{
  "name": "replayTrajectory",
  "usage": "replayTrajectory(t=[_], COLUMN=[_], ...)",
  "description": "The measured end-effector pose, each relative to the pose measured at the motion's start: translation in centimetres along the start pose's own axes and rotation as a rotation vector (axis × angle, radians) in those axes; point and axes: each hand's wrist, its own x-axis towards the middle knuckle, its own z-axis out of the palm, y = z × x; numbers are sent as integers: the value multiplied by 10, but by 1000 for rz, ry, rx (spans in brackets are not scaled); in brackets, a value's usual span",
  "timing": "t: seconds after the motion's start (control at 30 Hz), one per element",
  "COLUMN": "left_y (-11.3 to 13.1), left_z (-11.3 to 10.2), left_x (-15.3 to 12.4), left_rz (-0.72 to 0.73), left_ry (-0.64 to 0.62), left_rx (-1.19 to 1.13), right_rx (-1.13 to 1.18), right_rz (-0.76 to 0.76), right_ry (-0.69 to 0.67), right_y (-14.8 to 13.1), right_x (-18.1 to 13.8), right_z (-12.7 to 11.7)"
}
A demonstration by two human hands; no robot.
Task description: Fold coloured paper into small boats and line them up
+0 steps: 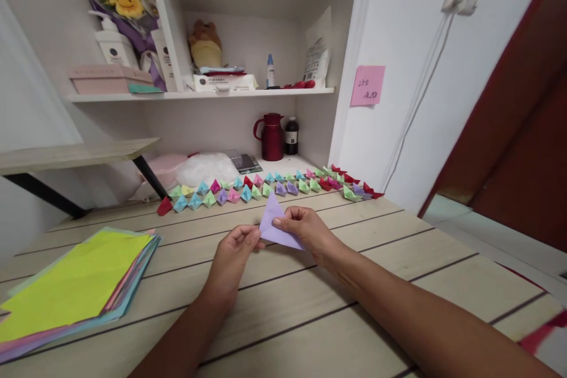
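Note:
A folded lilac paper piece (273, 225) with a pointed top is held just above the wooden table (310, 301), between both hands. My left hand (233, 257) pinches its lower left edge. My right hand (303, 230) is closed over its right side, thumb pressed on the fold. Behind the hands runs a row of several small folded paper boats (266, 188) in many colours along the table's back edge.
A stack of coloured paper sheets (75, 286), yellow on top, lies at the left. Shelves at the back hold a red jug (271, 137), a dark bottle (291, 136), boxes and bottles. A pink sticky note (367, 86) hangs on the wall.

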Motion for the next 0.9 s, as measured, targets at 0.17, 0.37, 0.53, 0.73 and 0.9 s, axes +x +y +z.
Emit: replayTrajectory(t=[0.17,0.37,0.53,0.73,0.9], left_y=[-3,-4,-3,1,0], left_z=[-2,0,1,2,1], left_x=[2,1,3,4,4], left_rz=[-6,-21,-10,-16,-32], left_ry=[40,45,62,42,28], left_rx=[31,84,109,124,132], right_rx=[-36,-35,11,28,85], right_rz=[1,-35,-37,-26,9], right_ry=[0,15,0,10,-79], right_y=[0,0,2,1,3], right_x=[-4,-3,-2,-2,0], right_z=[7,7,8,9,4])
